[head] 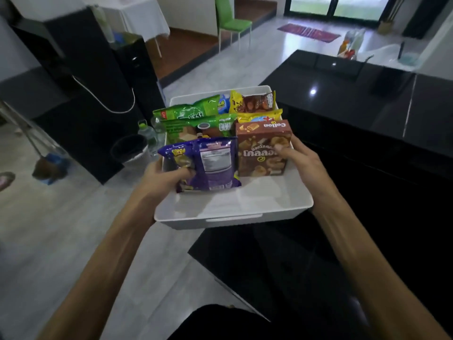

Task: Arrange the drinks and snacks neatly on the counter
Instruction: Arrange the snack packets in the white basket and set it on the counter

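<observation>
The left hand (169, 175) pinches the purple bag (213, 163), probably soft, light and easy to crush; the right hand (301, 160) grips the brown box (259, 155), seemingly stiff, best held by its sides.

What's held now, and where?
The white bin: left hand on its left rim, thumb on the purple bag; right hand on the right, thumb on the brown box.
</observation>
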